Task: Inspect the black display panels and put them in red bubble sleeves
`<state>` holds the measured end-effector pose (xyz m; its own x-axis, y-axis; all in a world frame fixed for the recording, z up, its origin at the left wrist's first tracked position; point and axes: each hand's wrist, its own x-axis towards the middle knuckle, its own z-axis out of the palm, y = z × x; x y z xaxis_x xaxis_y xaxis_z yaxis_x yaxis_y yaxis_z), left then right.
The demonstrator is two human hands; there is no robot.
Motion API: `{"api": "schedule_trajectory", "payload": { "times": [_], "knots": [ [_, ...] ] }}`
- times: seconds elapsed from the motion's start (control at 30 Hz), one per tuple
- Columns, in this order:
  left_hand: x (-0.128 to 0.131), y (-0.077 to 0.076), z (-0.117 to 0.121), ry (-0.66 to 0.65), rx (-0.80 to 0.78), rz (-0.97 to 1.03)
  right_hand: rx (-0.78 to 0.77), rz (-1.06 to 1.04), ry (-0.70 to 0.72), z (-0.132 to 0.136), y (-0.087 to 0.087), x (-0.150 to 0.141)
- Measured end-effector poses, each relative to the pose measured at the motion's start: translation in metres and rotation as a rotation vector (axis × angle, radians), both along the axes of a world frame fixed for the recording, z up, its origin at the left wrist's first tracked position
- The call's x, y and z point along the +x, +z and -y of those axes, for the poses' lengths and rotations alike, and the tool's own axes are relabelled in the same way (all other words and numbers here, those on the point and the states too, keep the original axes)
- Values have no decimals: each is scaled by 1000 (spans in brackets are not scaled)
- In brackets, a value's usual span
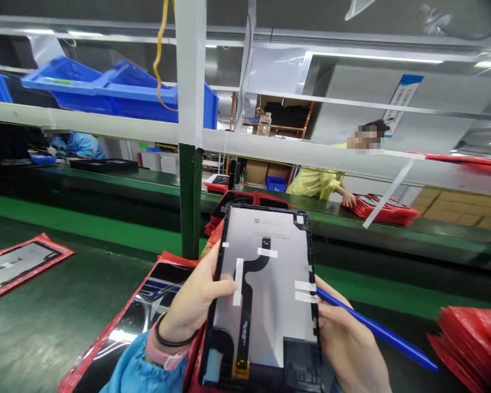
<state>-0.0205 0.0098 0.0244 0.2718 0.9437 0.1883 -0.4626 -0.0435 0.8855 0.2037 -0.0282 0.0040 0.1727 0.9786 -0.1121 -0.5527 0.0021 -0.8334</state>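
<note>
A tablet screen assembly (pixel 280 305) is held up with its back towards me, silvery inside a black frame. A dark flex cable (pixel 247 300) runs down it, with white tape strips beside and across it. My left hand (pixel 196 295) is closed on the left edge, its thumb resting on a tape strip. At the right edge, my right hand (pixel 346 341) grips the frame and also a slim blue pen-like tool (pixel 388 334), which points down to the right. The fingers behind the screen are hidden.
Red-wrapped screens lie left (pixel 28 261), beneath my left arm (pixel 147 311) and behind the held one. A red sleeve stack (pixel 474 344) stands at right. A green post (pixel 190 202) and white rail (pixel 270 143) cross ahead. A co-worker's hand (pixel 347 197) touches another red stack.
</note>
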Motion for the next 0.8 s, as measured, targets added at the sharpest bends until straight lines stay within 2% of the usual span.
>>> {"api": "schedule_trajectory", "payload": {
  "times": [0.13,0.33,0.4,0.63,0.7,0.8],
  "knots": [
    [-12,-5,-3,3,-47,-2,47,-94,186,8,-6,-5],
    [-20,-3,-3,-3,-124,-27,115,-56,248,11,-15,-13],
    [-21,-4,-1,2,-122,-44,123,-6,189,11,-19,-18],
    [-16,-10,-2,3,-80,-69,39,386,-254,5,-36,-28],
    [-14,-11,-2,-12,-67,-69,47,414,-266,3,-34,-30],
    [-12,-10,-1,-11,-60,-59,81,386,-171,2,-24,-35]
  ]
}}
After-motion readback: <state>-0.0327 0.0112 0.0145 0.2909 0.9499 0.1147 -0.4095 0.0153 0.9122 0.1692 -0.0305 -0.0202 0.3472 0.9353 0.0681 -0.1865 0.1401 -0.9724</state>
